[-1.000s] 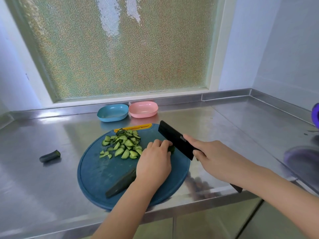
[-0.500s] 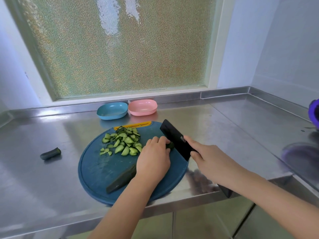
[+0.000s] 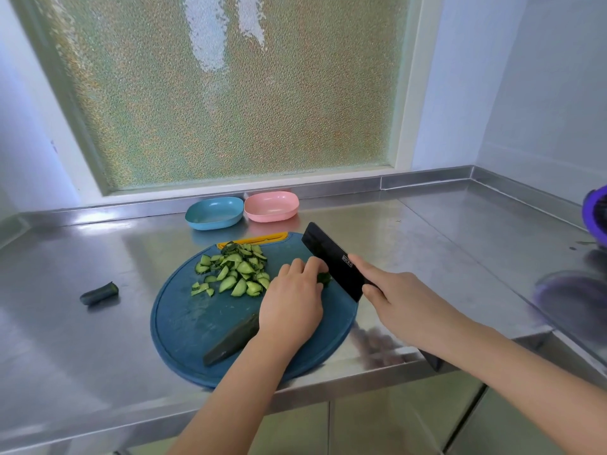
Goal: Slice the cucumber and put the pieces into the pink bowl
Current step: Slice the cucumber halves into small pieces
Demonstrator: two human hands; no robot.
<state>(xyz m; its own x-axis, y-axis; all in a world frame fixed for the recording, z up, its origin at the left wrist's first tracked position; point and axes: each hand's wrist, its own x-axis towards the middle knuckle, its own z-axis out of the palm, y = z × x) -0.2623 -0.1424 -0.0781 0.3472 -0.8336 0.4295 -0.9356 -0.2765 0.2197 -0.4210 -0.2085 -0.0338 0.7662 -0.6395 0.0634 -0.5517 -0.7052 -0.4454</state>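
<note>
**Blade lifts a touch, hands hold their place on the board**

Since the earlier frame the knife [image 3: 331,261] has shifted only slightly, its far corner now a little higher. Both hands stay where they were.

The left hand [image 3: 290,307] lies palm down on the cucumber [image 3: 231,341]. Its fingers [image 3: 303,267] are curled over the vegetable and press it to the blue cutting board [image 3: 184,326], knuckles turned toward the blade. The dark uncut length pokes out from under the wrist toward the near left. A small green stub shows past the fingertips, right against the blade.

The right hand [image 3: 404,307] grips the knife handle. The index finger is stretched forward along the flat of the black blade and the other fingers are wrapped round the handle. The butt of the handle peeks out beneath the forearm. The blade runs diagonally, its tip end toward the far edge of the table [image 3: 98,372].

The cut pieces [image 3: 236,270] lie heaped on the far part of the board, left of the left hand. The board sits close to the table's near edge.

The pink bowl [image 3: 272,206] stands at the far edge under the frosted window, just beside a blue bowl [image 3: 214,213] on its left. A cut-off cucumber end [image 3: 98,293] lies alone on the table, left of the board. A purple object [image 3: 596,215] is cut off at the right edge.
</note>
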